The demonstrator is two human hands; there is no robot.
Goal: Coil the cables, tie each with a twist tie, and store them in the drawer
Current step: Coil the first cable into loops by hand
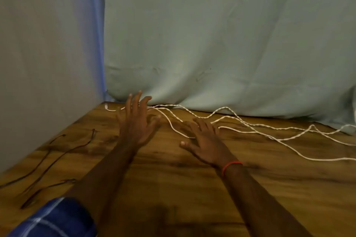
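Head view: both hands spread, left hand (137, 121) and right hand (204, 140) over, perhaps touching, loose white cable (250, 127).

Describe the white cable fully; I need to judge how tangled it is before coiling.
The white cable looks twisted or braided and thin. It lies loose and uncoiled in several crossing strands on the wooden table, from the far-left corner along the cloth backdrop and off the right edge. The right hand rests over some strands; the left hand hovers open near its left end.
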